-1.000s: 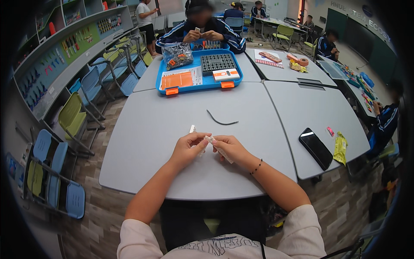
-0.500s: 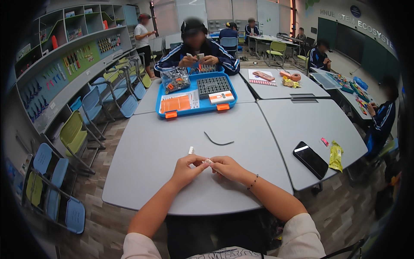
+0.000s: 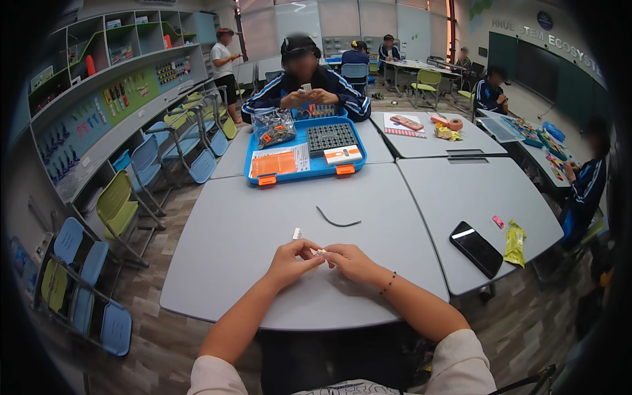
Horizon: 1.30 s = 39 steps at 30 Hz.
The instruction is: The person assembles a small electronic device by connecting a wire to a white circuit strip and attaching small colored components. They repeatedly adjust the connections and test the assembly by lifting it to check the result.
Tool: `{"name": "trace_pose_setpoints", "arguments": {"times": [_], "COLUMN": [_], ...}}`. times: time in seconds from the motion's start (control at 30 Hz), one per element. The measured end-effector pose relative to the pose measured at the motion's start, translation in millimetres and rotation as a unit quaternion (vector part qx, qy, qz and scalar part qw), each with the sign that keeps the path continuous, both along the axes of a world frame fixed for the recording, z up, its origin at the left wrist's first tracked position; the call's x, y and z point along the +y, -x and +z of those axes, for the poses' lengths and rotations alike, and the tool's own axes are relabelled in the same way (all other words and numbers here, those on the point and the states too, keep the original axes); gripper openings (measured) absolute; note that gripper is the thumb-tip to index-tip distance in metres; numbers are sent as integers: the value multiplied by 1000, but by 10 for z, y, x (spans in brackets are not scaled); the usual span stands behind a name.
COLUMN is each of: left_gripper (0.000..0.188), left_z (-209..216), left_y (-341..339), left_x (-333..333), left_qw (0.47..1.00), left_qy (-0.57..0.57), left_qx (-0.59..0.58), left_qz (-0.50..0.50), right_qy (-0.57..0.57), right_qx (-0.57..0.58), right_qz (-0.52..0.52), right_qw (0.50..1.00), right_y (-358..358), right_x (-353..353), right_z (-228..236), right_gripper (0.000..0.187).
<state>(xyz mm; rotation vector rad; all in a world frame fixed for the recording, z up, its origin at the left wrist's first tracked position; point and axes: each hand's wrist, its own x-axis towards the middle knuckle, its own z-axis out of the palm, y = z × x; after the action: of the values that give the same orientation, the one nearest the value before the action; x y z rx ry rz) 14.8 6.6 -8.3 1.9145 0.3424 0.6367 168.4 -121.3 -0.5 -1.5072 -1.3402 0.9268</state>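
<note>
Over the near part of the grey table [image 3: 224,263], my left hand [image 3: 293,259] and my right hand [image 3: 349,260] meet with fingertips closed on a small white plastic piece [image 3: 320,253]. Fingers cover most of it, so its exact shape is hidden. Another small white block [image 3: 297,234] shows just beyond my left fingers; I cannot tell whether it is held or stands on the table. Farther out, a thin, curved dark cable [image 3: 338,218] lies on the tabletop.
A blue tray [image 3: 305,174] with orange clips holds a bag of parts [image 3: 274,127], a dark grid block [image 3: 330,139] and a white-orange box [image 3: 343,155]. Behind it a person [image 3: 306,82] handles a white piece. A phone [image 3: 475,249] and a yellow wrapper [image 3: 515,243] lie at right.
The whole view has shifted slightly, moving the table and tray a little right and down. Both hands still hold the small white piece together, with fingers slightly readjusted.
</note>
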Motion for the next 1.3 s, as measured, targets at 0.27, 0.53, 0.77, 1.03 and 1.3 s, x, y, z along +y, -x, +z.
{"name": "trace_pose_setpoints", "arguments": {"times": [0.27,0.53,0.77,1.03,1.3], "left_gripper": [17,18,16,19,16], "left_z": [-43,-43,-16,-17,-47], "left_y": [7,10,26,-4,-6], "left_x": [17,33,109,36,36], "left_qw": [999,983,970,972,990], "left_qy": [-26,140,226,227,134], "left_qx": [-28,-108,-74,-53,-37], "left_qz": [-8,-46,-50,-30,-6], "right_qy": [-10,-9,-47,9,26], "right_qx": [8,62,63,230,208], "right_qz": [-17,-57,-67,-32,-11], "right_qw": [1000,996,995,973,978], "right_y": [16,24,-12,27,-24], "right_x": [15,35,80,69,87], "right_z": [-10,-15,-85,-83,-90], "right_gripper": [39,33,33,32,32]}}
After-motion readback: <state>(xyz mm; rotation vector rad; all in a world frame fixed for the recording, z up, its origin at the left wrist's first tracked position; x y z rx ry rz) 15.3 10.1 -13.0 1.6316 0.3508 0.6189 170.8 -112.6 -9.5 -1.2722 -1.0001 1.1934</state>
